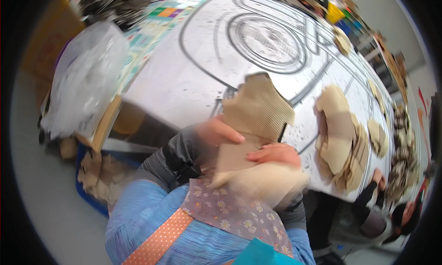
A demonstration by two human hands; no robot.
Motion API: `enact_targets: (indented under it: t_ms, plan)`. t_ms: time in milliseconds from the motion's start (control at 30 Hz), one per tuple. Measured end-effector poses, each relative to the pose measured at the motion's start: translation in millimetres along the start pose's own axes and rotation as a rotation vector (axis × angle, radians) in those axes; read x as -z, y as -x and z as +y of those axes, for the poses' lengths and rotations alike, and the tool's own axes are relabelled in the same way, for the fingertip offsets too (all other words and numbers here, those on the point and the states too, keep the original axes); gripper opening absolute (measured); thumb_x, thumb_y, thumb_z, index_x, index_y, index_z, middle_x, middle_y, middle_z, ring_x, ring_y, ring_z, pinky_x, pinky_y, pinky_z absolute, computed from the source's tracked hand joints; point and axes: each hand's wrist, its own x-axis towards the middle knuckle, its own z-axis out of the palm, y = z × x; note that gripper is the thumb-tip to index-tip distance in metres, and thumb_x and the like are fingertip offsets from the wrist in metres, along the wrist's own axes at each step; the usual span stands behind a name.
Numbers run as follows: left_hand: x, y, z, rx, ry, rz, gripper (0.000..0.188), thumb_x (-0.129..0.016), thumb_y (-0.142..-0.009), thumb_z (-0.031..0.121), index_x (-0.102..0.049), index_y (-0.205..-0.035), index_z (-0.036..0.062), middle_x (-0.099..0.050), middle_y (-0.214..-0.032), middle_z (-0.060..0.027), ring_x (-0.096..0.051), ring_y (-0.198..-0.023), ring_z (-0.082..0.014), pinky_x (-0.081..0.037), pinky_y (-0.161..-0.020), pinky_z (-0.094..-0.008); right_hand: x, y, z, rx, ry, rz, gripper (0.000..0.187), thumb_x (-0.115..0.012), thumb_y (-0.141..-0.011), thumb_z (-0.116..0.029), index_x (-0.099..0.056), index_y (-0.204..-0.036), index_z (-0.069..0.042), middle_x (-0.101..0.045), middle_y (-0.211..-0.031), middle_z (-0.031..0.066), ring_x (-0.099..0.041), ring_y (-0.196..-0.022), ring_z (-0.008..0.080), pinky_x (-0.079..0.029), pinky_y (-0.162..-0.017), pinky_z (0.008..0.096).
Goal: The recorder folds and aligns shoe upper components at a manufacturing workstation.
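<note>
In front of my body I hold tan, ribbed pieces of knit-looking fabric (260, 106); I cannot make out the exact kind of article. My left hand (217, 132) grips their left side, its thumb over the material and the other fingers hidden beneath. Across a smoother tan part lies my right hand (277, 153), its fingers closed on the fabric. A lower tan flap (269, 182) hangs toward my apron, smeared by motion. Dark edging shows at the top and right of the ribbed part. On the table to the right lies a stack of similar tan pieces (336, 136).
A white table (156, 85) with black line drawings stretches ahead. A clear plastic bag (90, 76) sits at its left corner, above a blue bin (85, 191) of tan scraps. Dark cloth is heaped at upper left. Another person (373, 210) is at lower right; more tan piles line the right.
</note>
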Motion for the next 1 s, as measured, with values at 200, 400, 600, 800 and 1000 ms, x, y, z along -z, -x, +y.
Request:
enact_targets:
  t_ms: [200,400,600,800,1000]
  plan:
    - [24,44,-1,-0.042,-0.652,0.185,0.070,-0.071,-0.082,0.002,-0.039,-0.145,0.0014,-0.054,-0.137,-0.0084,-0.049,-0.122,-0.0145,-0.039,-0.106,-0.0327,-44,0,43,-0.598,-0.535,0.479,0.019,-0.063,-0.088,-0.007,-0.059,-0.104,0.003,-0.065,-0.089,0.0059,-0.062,-0.079,0.0161,-0.050,-0.073,0.0298]
    - [6,119,50,-0.490,-0.114,0.585,0.041,-0.065,-0.084,0.001,-0.058,-0.124,0.0011,-0.066,-0.115,-0.0081,-0.062,-0.107,-0.0182,-0.047,-0.097,-0.0351,-68,-36,15,-0.445,-0.607,0.333,0.046,-0.066,-0.085,-0.002,-0.048,-0.127,0.001,-0.052,-0.135,0.0198,-0.055,-0.121,0.0303,-0.044,-0.103,0.0408]
    - [-9,303,106,-1.485,-0.095,1.309,0.031,-0.059,-0.090,0.002,-0.057,-0.121,-0.0009,-0.062,-0.119,-0.0140,-0.059,-0.111,-0.0290,-0.049,-0.096,-0.0421,-51,-46,39,-0.527,-0.554,0.357,0.035,-0.054,-0.094,-0.001,-0.050,-0.129,0.002,-0.047,-0.142,0.0215,-0.049,-0.130,0.0313,-0.038,-0.109,0.0423]
    - [18,547,65,-1.571,-0.776,2.085,0.045,-0.056,-0.095,0.013,-0.043,-0.133,-0.0083,-0.053,-0.132,-0.0167,-0.051,-0.122,-0.0291,-0.044,-0.103,-0.0432,-42,-39,48,-0.419,-0.714,0.324,0.038,-0.052,-0.100,-0.022,-0.049,-0.130,0.001,-0.047,-0.142,0.0225,-0.047,-0.131,0.0347,-0.037,-0.109,0.0461]
    - [46,416,68,-1.582,-0.482,2.481,0.088,-0.061,-0.091,0.021,-0.003,-0.152,0.0002,-0.019,-0.155,-0.0227,-0.033,-0.138,-0.0314,-0.028,-0.114,-0.0418,-36,-31,55,-0.316,-1.487,0.416,0.081,-0.034,-0.096,-0.066,-0.029,-0.150,-0.005,-0.025,-0.156,0.0216,-0.021,-0.145,0.0367,-0.014,-0.117,0.0528]
